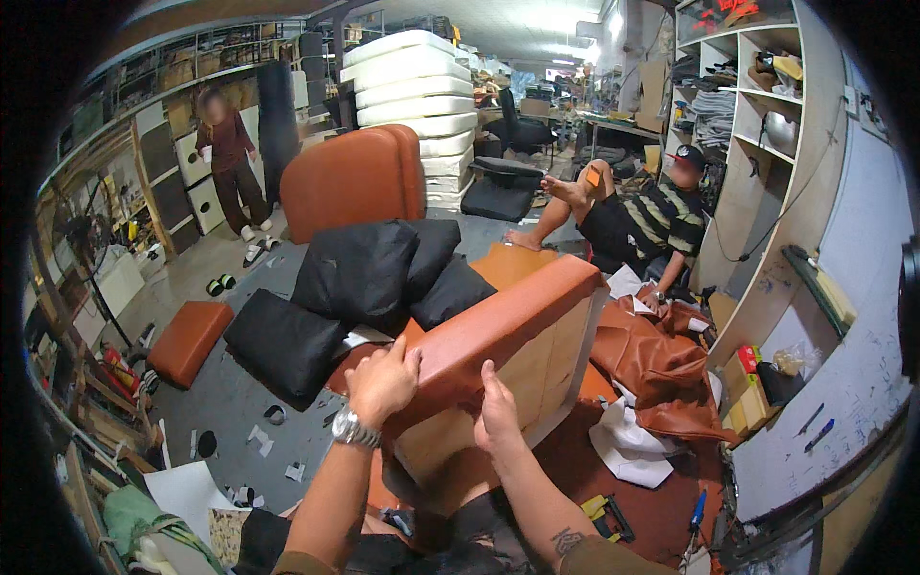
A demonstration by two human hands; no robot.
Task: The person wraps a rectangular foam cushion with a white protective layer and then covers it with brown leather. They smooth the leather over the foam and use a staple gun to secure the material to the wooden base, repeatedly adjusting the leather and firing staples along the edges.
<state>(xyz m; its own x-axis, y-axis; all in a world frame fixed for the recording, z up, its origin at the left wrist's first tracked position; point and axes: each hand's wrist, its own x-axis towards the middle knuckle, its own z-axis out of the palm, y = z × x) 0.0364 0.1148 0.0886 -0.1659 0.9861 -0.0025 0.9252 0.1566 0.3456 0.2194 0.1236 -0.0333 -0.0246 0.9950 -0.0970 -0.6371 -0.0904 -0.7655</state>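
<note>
A brown-orange upholstered seat panel (pixel 513 311) stands tilted on its edge in front of me. Its leather side faces up and left, its pale board underside (pixel 537 383) faces right. My left hand (pixel 383 383), with a metal watch at the wrist, is closed over the leather at the near end. My right hand (pixel 496 410) grips the panel's near end on the underside, thumb pointing up; its other fingers are partly hidden. Just beyond the panel lie several black cushions (pixel 355 268). A yellow and black hand tool (pixel 606 518) lies near my right forearm.
A person (pixel 652 216) sits at the right beside crumpled brown leather (pixel 666 369); another person (pixel 228 158) stands far left. White foam slabs (pixel 412 96) are stacked behind brown panels (pixel 345 182). A brown cushion (pixel 190 343) lies left. A blue-handled tool (pixel 698 510) lies near right. Shelves (pixel 767 96) line the right.
</note>
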